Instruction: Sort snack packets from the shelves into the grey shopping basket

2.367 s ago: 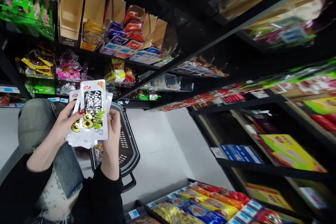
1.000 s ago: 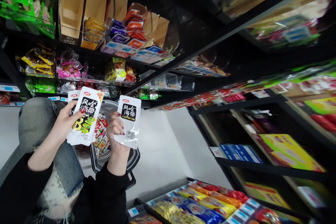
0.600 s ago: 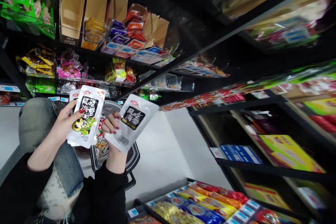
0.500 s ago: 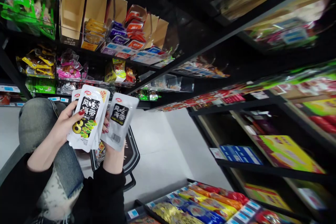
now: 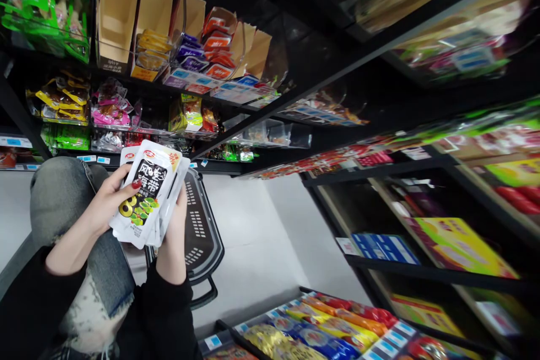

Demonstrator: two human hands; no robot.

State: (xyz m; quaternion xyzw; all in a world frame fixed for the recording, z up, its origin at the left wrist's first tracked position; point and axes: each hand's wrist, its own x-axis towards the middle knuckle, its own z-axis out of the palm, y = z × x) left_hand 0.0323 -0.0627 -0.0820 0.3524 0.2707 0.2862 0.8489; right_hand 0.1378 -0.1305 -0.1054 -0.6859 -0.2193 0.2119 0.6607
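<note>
A fanned stack of white snack pouches (image 5: 145, 197) is held up in front of my knee, with a black label and a picture of green pieces on the front one. My left hand (image 5: 112, 197) grips the stack from the left, its red-nailed thumb pressed on the front pouch. On the right side, my right hand (image 5: 177, 225) is closed around the pouches' edge, most of its fingers hidden behind them. Below and to the right, a dark shopping basket (image 5: 200, 225) stands on the floor, partly covered by my right arm.
Black shelves (image 5: 320, 67) rise ahead and on the right. Open cardboard boxes (image 5: 116, 11), orange packets (image 5: 217, 45) and green bags (image 5: 42, 5) fill the upper left. A low rack of colourful bags (image 5: 316, 337) stands at the lower right. My bent knee (image 5: 59, 197) is at the left.
The separate pouch in my right hand has moved left and now lies with or behind the stack. My right hand has come in against it, uncovering more of the basket.
</note>
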